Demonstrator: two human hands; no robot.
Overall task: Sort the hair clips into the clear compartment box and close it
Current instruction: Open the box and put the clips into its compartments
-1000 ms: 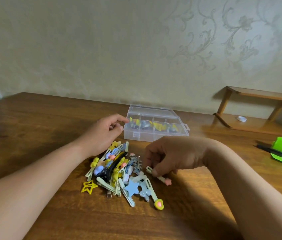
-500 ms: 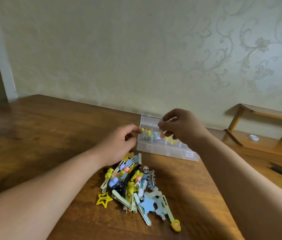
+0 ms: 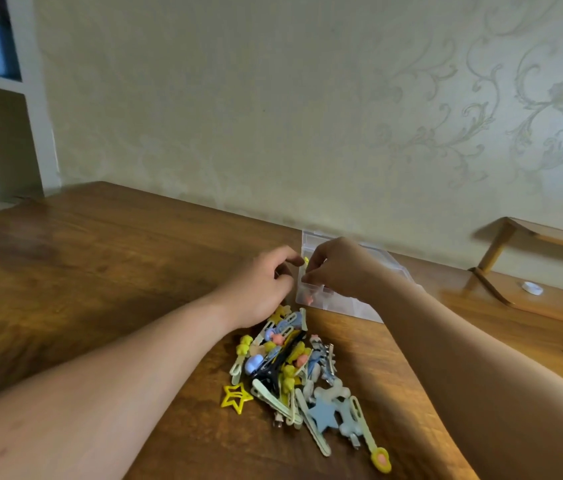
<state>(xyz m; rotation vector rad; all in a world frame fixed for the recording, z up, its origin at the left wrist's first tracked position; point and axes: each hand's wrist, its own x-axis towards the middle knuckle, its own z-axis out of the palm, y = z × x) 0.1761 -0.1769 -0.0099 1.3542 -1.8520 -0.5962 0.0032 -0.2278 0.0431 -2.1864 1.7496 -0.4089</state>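
L hand [image 3: 259, 289]: curled at clear compartment box's [image 3: 340, 306] left end; grip unclear.
R hand [image 3: 339, 268]: fingertips in front-left compartment; hold unclear.
Hair clips [image 3: 294, 368]: piled on worktop [image 3: 100, 271], just before box.
Risk: wrists drag over pile, scattering clips.

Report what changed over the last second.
The right hand lifted a pink-tipped hair clip off the pile and carried it forward into the front-left compartment of the clear compartment box; whether it has let go is unclear. The left hand stayed beside the box; pile otherwise unchanged.
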